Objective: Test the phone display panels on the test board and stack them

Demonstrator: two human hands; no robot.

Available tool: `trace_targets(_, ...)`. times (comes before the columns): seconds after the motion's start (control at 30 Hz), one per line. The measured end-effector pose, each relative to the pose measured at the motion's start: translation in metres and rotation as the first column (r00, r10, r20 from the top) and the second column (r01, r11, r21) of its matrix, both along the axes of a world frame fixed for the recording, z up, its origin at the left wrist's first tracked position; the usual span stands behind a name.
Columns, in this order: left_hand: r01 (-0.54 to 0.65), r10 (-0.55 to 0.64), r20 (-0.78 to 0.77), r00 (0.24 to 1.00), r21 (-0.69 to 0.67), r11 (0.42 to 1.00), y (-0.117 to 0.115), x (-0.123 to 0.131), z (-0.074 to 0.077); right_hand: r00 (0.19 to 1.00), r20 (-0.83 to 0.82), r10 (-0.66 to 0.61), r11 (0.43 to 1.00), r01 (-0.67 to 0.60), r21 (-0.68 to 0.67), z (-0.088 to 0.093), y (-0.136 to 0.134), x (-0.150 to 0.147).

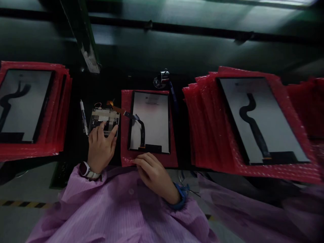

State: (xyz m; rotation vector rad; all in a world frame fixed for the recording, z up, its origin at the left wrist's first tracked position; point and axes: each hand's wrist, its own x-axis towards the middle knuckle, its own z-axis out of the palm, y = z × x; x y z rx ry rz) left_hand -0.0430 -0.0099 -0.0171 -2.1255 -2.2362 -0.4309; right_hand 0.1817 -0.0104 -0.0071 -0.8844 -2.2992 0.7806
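In the head view, my left hand [101, 148] lies over the lower part of a small circuit device [103, 116], its fingers apart and touching it. An orange and black flex cable [118, 109] links that device to the black cable on a screen panel [155, 118]. The panel lies face down or back up, I cannot tell which, on a red bubble-wrap sheet [126, 145]. At the sheet's bottom edge rests my right hand [153, 172], thumb and fingertips pressed together; whether the sheet is pinched between them is too small to tell.
Piles of red bubble wrap with panels on top stand at left [59, 118] and right [210, 128]. A white pen [83, 118] lies left of the device. Behind the middle sheet is a small camera [164, 77] with a blue strip [173, 92] beside it.
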Motion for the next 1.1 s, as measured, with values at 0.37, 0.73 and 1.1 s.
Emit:
trace_targets(0.37, 0.059, -0.060, -0.051, 0.997, -0.019, 0.998, 0.005, -0.006, 0.007, 0.828, 0.100, -0.552, 0.834, 0.547, 0.075, 0.004, 0.017, 0.047)
trace_targets(0.73, 0.243, -0.263, 0.333, 0.906, 0.101, 0.965, -0.008, 0.053, 0.014, 0.698, 0.014, -0.716, 0.678, 0.700, -0.223, -0.019, 0.007, 0.025)
trace_targets(1.1, 0.163, -0.038, 0.720, 0.693, -0.105, 0.981, -0.008, 0.025, 0.045, 0.580, -0.560, -0.592, 0.798, 0.320, -0.511, 0.061, 0.004, -0.001)
